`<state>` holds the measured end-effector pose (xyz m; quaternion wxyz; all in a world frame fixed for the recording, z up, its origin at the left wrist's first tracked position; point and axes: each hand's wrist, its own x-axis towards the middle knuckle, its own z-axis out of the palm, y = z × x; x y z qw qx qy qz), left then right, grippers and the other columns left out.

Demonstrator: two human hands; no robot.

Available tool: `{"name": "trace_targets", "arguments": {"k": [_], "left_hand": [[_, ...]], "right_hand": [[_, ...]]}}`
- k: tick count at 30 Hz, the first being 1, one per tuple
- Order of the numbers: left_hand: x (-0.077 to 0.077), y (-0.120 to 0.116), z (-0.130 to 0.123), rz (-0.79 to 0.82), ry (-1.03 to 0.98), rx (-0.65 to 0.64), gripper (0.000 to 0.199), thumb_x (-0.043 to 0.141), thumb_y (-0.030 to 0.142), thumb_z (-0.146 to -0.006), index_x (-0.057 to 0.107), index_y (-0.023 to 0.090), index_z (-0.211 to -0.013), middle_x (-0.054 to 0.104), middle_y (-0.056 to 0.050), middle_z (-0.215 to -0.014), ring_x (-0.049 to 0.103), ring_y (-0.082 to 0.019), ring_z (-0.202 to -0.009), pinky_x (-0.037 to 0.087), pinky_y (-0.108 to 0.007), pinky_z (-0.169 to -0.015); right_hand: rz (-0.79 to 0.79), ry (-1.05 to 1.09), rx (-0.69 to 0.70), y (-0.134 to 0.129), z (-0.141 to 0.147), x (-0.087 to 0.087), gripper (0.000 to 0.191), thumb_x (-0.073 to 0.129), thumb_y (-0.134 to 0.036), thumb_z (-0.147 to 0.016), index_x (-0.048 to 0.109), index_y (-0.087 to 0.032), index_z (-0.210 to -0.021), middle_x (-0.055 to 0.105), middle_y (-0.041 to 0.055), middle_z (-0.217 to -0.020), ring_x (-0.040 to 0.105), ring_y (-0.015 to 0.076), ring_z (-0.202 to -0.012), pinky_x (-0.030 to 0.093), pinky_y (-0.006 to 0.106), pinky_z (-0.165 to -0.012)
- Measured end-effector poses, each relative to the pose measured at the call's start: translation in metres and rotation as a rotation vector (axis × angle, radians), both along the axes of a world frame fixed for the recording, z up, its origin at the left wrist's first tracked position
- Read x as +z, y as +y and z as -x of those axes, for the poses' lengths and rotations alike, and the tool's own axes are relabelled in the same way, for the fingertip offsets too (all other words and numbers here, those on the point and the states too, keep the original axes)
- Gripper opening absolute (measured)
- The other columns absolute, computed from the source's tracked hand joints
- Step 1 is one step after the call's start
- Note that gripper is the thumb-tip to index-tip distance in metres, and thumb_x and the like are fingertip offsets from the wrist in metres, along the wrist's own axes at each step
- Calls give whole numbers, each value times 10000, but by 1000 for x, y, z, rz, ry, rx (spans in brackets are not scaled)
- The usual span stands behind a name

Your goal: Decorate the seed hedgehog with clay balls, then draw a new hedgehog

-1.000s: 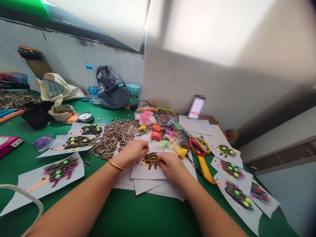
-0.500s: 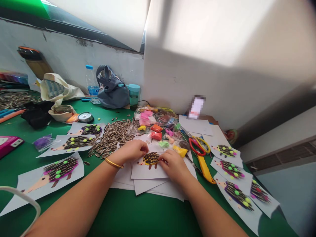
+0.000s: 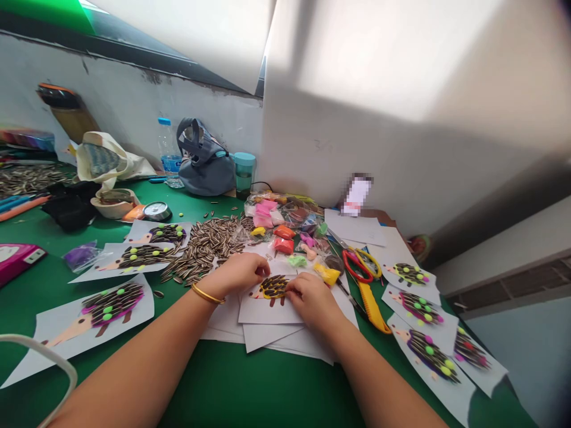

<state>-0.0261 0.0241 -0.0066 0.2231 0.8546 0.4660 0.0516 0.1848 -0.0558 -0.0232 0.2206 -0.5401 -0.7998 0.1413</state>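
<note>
Left hand [image 3: 238,274] half-curled, fingertips at the seed hedgehog [image 3: 273,288]; right hand [image 3: 312,300] bent close against its other side, steadying the paper [image 3: 267,315]; any grip hidden

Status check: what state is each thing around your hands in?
Paper hedgehog: seeds on, no clay dots.
Left hand: fingertips at its edge.
Right hand: fingertips pressing its seeds.
Red-handled scissors: lying down, blades closed.
Water bottle: upright, capped.
Teal cup: upright, lidded.
</note>
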Motion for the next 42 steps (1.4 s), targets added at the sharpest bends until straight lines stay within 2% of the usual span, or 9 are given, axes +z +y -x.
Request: {"name": "trace_targets", "arguments": {"k": [3,8,10,16,26,32,36,40,42], "left_hand": [[2,6,7,3,-77,56,254,564,224,-726,730,270,-912,738,6,-926,645,-179,-829,447,-237,-717],[16,20,32,-253,-103,455,267,474,295,-830,703,250,-959,715,-30,-1025,633,-219,-919,454,-288,-755],[22,23,39,-340,-19,522,254,476,294,-832,704,254,-936,710,-45,-1013,627,-247,-932,449,-328,-778],[18,21,40,-327,151,491,212,516,238,-790,724,262,-825,684,-73,-982,599,-275,-973,410,-389,-843],[5,21,30,-350,223,412,215,508,246,-803,718,236,-849,671,-96,-993,571,-294,-1009,356,-438,-877],[10,17,23,-418,67,434,211,471,225,-857,679,213,-887,675,-97,-984,568,-277,-1031,365,-433,-917],[18,9,10,-271,-402,384,310,475,275,-872,646,220,-1125,683,-59,-1061,604,-205,-981,451,-324,-871],[21,-9,-11,206,-768,269,237,607,313,-786,701,168,-948,716,-47,-877,647,-181,-820,517,-295,-758],[22,-19,-20,350,-861,228,212,658,318,-750,698,158,-883,706,-38,-802,643,-160,-743,526,-286,-708]], "right_hand": [[-10,45,-16,-1,-2,3,101,618,-146,-831,695,-212,-824,628,26,-826,565,166,-825,425,273,-754],[-63,85,-93,-2,-9,12,94,570,-165,-854,646,-200,-813,612,24,-805,551,171,-797,413,277,-727],[-76,79,-131,-2,-11,13,106,534,-170,-869,624,-201,-823,620,27,-811,553,175,-793,408,281,-718],[-73,31,-254,1,-14,9,105,483,-191,-879,581,-208,-848,636,32,-818,564,180,-746,381,281,-662],[-47,31,-237,0,-11,9,104,479,-193,-877,576,-208,-844,631,28,-815,564,177,-756,381,272,-660],[-77,89,-231,0,-11,9,113,475,-197,-880,585,-205,-857,632,33,-822,569,183,-776,407,283,-685],[-131,180,-186,-2,-10,9,123,480,-197,-885,600,-206,-915,640,42,-858,574,183,-799,431,294,-720],[-193,283,-76,-4,-7,10,122,513,-205,-881,597,-209,-969,638,45,-879,584,176,-809,452,304,-763],[-214,320,-42,-5,-4,11,119,538,-215,-874,587,-213,-982,634,42,-888,582,174,-809,457,306,-767]]}}
